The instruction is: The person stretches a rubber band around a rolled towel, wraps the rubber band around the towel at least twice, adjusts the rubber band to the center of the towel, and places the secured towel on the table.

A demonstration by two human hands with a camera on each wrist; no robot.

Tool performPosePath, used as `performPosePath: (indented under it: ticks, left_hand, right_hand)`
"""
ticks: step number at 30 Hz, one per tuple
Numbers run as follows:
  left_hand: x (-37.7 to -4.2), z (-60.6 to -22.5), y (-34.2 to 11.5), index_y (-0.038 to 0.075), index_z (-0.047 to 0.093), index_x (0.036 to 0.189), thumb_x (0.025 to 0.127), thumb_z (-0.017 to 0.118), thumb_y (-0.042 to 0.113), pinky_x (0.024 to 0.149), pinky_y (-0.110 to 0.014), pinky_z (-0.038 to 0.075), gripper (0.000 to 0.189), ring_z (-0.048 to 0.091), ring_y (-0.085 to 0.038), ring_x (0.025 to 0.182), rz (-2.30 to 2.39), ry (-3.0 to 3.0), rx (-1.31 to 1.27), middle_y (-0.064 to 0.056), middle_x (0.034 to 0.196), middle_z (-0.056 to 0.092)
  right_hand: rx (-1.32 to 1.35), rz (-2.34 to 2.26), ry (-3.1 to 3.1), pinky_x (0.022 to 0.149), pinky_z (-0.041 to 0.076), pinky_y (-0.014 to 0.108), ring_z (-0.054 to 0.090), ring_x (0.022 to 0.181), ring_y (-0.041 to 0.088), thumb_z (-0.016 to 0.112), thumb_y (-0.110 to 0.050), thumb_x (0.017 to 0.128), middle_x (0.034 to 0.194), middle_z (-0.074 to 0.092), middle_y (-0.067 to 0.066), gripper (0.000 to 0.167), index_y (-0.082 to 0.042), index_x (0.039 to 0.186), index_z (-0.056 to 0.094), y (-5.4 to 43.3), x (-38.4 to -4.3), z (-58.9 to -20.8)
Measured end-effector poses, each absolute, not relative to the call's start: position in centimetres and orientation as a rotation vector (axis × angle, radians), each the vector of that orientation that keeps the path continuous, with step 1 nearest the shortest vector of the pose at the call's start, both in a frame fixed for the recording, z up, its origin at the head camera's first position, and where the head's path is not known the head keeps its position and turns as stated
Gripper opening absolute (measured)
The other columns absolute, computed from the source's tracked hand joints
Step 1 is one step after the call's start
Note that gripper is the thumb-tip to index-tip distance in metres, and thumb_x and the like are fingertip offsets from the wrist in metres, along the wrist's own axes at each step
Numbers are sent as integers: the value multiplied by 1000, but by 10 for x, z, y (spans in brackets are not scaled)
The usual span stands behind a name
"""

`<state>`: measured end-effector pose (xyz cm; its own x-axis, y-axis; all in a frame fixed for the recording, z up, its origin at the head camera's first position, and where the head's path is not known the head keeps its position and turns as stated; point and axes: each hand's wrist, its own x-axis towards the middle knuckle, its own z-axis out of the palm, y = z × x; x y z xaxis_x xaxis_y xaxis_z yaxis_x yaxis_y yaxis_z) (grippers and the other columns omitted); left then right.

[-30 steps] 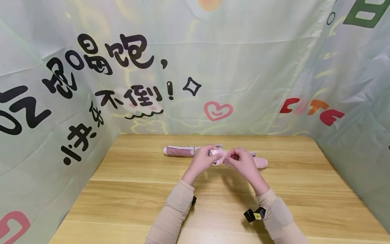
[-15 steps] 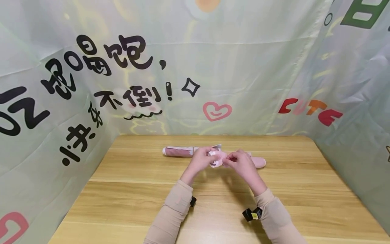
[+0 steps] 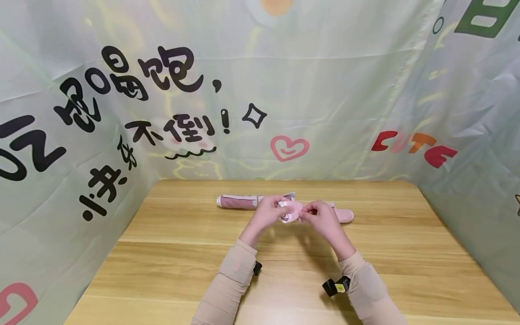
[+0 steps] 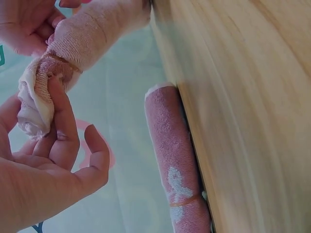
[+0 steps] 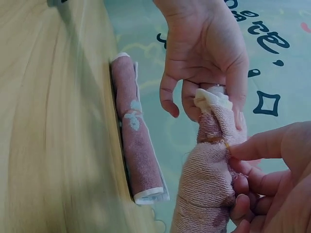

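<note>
A light pink rolled towel [image 5: 204, 184] is held up between both hands, its right end [image 3: 345, 216] sticking out past the right hand in the head view. Around it, close to one end, runs a thin tan rubber band [image 4: 63, 62]. My left hand [image 3: 268, 213] grips that end, where the pale cloth is bunched in folds, with fingers and thumb on either side. At the band my right hand [image 3: 326, 221] pinches with thumb and forefinger, seen closest in the right wrist view. A strand of the band [image 5: 226, 143] shows right at these fingertips.
A darker pink rolled towel [image 3: 239, 201], banded around its middle and marked with a pale blue pattern, lies behind the left hand on the wooden table [image 3: 162, 262]. Printed cloth walls [image 3: 333, 99] enclose the table's back and sides.
The right hand has sunk slightly, and the bunched towel end in the left hand has turned a little. Both hands keep their hold at the same places.
</note>
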<state>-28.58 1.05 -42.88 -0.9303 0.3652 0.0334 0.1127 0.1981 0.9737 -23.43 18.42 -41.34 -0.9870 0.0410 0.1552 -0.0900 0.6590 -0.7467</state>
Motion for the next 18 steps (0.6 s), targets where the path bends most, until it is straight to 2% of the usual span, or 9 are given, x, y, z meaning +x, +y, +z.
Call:
performPosePath:
  ticks: [6, 10, 13, 18]
  left_hand:
    - [-285, -425, 11, -1, 71, 99, 85, 74, 12, 60, -22, 52, 19, 58, -7, 63, 1790, 2300, 485, -12, 86, 71]
    - [-284, -422, 11, 1, 72, 99, 84, 74, 12, 68, -38, 58, 19, 58, -7, 62, 1769, 2323, 486, -10, 84, 70]
    - [-284, -420, 9, 2, 72, 101, 85, 74, 13, 74, -48, 57, 20, 58, -7, 62, 1764, 2305, 476, -6, 80, 69]
    - [-285, -416, 2, -1, 71, 102, 85, 74, 13, 62, -29, 53, 22, 56, -6, 61, 1784, 2304, 483, 0, 74, 65]
  right_hand:
    - [-26, 1130, -2703, 67, 41, 29, 53, 75, 21, 64, -9, 80, 82, 60, 11, 8, -2, 80, 66, 182, -236, -415]
    - [-71, 1014, -2716, 67, 41, 30, 53, 76, 23, 63, -11, 77, 83, 58, 12, 7, -4, 74, 63, 182, -236, -416]
    - [-83, 937, -2740, 63, 40, 31, 53, 75, 23, 64, -14, 76, 83, 57, 12, 10, -7, 71, 61, 184, -235, -416]
    - [-108, 777, -2797, 60, 39, 33, 54, 77, 25, 65, -21, 78, 83, 57, 10, 15, -10, 70, 57, 190, -237, -419]
